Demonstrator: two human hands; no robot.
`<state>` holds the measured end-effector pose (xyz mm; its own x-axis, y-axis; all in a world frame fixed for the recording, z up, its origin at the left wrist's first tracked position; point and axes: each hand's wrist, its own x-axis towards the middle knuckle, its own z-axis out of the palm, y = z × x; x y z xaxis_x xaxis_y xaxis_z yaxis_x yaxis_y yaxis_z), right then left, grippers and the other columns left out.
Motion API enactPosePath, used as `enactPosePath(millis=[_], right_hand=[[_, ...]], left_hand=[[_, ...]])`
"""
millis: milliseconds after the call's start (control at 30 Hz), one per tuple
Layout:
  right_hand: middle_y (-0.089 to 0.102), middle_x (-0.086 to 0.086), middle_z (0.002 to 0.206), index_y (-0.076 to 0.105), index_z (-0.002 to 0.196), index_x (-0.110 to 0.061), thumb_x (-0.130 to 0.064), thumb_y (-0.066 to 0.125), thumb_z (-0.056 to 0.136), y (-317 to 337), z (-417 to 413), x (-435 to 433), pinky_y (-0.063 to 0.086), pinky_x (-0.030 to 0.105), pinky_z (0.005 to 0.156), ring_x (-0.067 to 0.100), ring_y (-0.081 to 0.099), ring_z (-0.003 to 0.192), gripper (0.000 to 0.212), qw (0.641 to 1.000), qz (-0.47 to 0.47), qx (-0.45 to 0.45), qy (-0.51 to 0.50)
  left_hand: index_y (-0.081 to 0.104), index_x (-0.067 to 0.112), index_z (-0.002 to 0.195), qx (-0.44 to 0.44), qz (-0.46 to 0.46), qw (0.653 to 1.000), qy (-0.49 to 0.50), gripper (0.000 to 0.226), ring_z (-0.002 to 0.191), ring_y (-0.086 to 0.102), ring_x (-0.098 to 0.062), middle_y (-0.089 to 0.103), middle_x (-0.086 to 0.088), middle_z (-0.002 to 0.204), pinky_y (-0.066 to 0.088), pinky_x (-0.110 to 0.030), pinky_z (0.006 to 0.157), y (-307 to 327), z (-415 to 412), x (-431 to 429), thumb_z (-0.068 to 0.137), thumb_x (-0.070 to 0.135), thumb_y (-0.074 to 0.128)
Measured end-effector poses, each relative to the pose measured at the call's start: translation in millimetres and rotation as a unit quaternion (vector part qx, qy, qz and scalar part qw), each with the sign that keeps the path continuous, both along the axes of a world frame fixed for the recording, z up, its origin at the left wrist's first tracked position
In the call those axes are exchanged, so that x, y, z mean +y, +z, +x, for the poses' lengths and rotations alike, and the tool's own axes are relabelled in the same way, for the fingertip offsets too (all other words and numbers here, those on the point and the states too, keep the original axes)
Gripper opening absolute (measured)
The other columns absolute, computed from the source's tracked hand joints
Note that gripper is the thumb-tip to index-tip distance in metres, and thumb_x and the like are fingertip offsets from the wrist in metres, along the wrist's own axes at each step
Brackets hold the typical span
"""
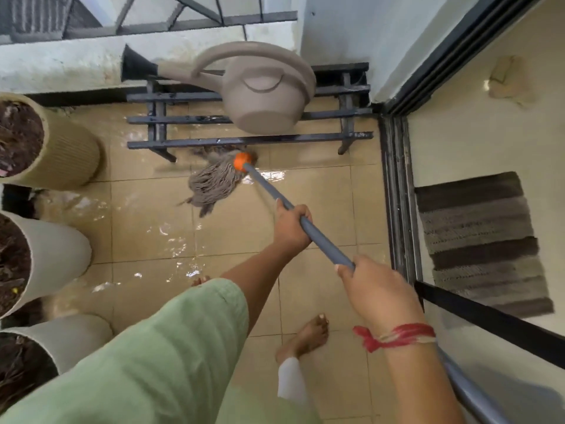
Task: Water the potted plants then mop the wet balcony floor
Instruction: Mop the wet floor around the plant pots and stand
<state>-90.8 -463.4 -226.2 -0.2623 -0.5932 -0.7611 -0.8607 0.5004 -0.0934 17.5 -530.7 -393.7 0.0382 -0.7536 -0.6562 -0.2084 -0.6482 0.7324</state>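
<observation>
Grey cotton strings make up the grey string mop head (214,185), the only view being the head camera looking down on the balcony. It lies flat on the wet beige floor tiles (153,234), just in front of the dark metal rack (244,139) on which the taupe plastic watering can (263,93) stands. An orange collar (241,162) joins the strings to the long grey mop handle (269,191).

The handle's long axis runs on a slant, from lower right near the body up and to the left toward the rack. Both hands are clamped round it. The left hand (292,228), on the green-sleeved arm, grips lower down and is the nearer one to the mop head; the right hand (376,289), with a red thread at the wrist, grips higher up, close to the body. So the mop head lies ahead and to the left of both hands.

Shining water lies mostly to the left of the strings, toward the ribbed beige pot (70,148) and the smooth cream pot (61,249), and between the mop and the bare foot (308,335). My judgement is that the coming stroke should sweep left and back along the handle's line, the left hand steering.

No brand, label or writing can be read anywhere.
</observation>
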Motion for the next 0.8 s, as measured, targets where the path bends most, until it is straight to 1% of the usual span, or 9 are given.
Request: enactPosePath(millis=[133, 200, 300, 400, 500, 600, 667, 733, 800], right_hand=[[0.053, 0.005, 0.085, 0.050, 0.111, -0.013, -0.045, 0.028, 0.099, 4.5, -31.1, 39.7, 0.039, 0.033, 0.072, 0.026, 0.052, 0.085, 0.041, 0.995, 0.031, 0.019, -0.098], [0.052, 0.006, 0.088, 0.050, 0.112, -0.012, -0.045, 0.026, 0.099, 10.8, -43.2, 61.8, 0.040, 0.033, 0.074, 0.026, 0.053, 0.087, 0.043, 0.988, 0.058, 0.015, -0.143], [0.053, 0.006, 0.086, 0.049, 0.110, -0.013, -0.046, 0.025, 0.099, 20.6, -41.8, 86.3, 0.038, 0.032, 0.072, 0.027, 0.052, 0.087, 0.043, 0.980, 0.080, 0.038, -0.176], [0.047, -0.001, 0.074, 0.049, 0.106, -0.018, -0.049, 0.027, 0.098, 30.1, -20.9, 90.2, 0.037, 0.030, 0.067, 0.024, 0.051, 0.080, 0.039, 0.981, 0.080, 0.056, -0.170], [0.056, 0.000, 0.085, 0.048, 0.109, -0.021, -0.050, 0.026, 0.098, 34.9, 8.9, 77.2, 0.036, 0.027, 0.065, 0.022, 0.059, 0.088, 0.038, 0.987, 0.060, 0.072, -0.133], [0.062, -0.001, 0.095, 0.047, 0.111, -0.022, -0.050, 0.025, 0.098, 31.9, 43.8, 63.7, 0.036, 0.026, 0.065, 0.019, 0.063, 0.098, 0.039, 0.991, 0.070, 0.066, -0.098], [0.058, -0.003, 0.088, 0.046, 0.111, -0.022, -0.050, 0.024, 0.098, 27.5, 71.3, 56.8, 0.036, 0.026, 0.064, 0.018, 0.063, 0.098, 0.038, 0.994, 0.069, 0.049, -0.074], [0.059, -0.003, 0.092, 0.046, 0.110, -0.021, -0.048, 0.025, 0.099, 22.4, 95.3, 51.3, 0.038, 0.026, 0.066, 0.018, 0.062, 0.098, 0.036, 0.997, 0.056, 0.029, -0.052], [0.064, -0.001, 0.101, 0.045, 0.110, -0.020, -0.045, 0.025, 0.099, 14.3, 118.3, 42.3, 0.043, 0.029, 0.073, 0.020, 0.061, 0.099, 0.034, 0.999, 0.041, 0.012, -0.021]], left_hand=[[0.050, 0.015, 0.099, -0.048, -0.041, 0.955, -0.289, 0.027, 0.083, 0.054, -0.032, 0.054, -0.018, 0.100, 0.042, -0.031, 0.071, 15.3, -53.7, 13.8, 0.083, -0.005, 0.055], [0.059, 0.005, 0.098, -0.086, -0.056, 0.903, -0.416, 0.019, 0.113, 0.050, -0.038, 0.037, -0.031, 0.134, 0.037, -0.020, 0.078, 22.2, -75.6, 31.7, 0.080, 0.000, 0.063], [0.059, 0.006, 0.107, -0.088, -0.061, 0.846, -0.522, 0.029, 0.132, 0.036, -0.046, 0.001, -0.039, 0.150, 0.043, -0.030, 0.094, 17.3, -90.8, 55.5, 0.080, 0.006, 0.067], [0.056, 0.008, 0.103, -0.087, -0.045, 0.844, -0.527, 0.023, 0.135, 0.032, -0.047, -0.003, -0.038, 0.151, 0.045, -0.038, 0.094, 15.9, -75.7, 67.6, 0.082, 0.008, 0.066], [0.049, 0.016, 0.088, -0.078, -0.065, 0.872, -0.479, 0.020, 0.140, 0.027, -0.041, 0.000, -0.034, 0.153, 0.048, -0.037, 0.087, 19.0, -39.9, 67.7, 0.083, 0.009, 0.067], [0.047, 0.021, 0.079, -0.087, -0.066, 0.896, -0.431, 0.024, 0.127, 0.046, -0.038, -0.012, -0.021, 0.156, 0.053, -0.039, 0.084, 16.0, 4.9, 61.8, 0.083, 0.004, 0.065], [0.057, 0.017, 0.082, -0.109, -0.039, 0.912, -0.392, 0.016, 0.111, 0.055, -0.036, 0.005, -0.021, 0.155, 0.052, -0.036, 0.086, 15.0, 40.1, 57.9, 0.087, 0.002, 0.059], [0.063, 0.009, 0.097, -0.159, -0.033, 0.913, -0.374, 0.013, 0.111, 0.054, -0.034, 0.038, -0.025, 0.138, 0.044, -0.028, 0.087, 15.2, 73.1, 56.0, 0.089, 0.001, 0.055], [0.060, 0.009, 0.096, -0.177, -0.035, 0.920, -0.349, 0.012, 0.116, 0.052, -0.034, 0.045, -0.026, 0.130, 0.045, -0.028, 0.089, 8.3, 106.1, 49.8, 0.089, 0.000, 0.055]])
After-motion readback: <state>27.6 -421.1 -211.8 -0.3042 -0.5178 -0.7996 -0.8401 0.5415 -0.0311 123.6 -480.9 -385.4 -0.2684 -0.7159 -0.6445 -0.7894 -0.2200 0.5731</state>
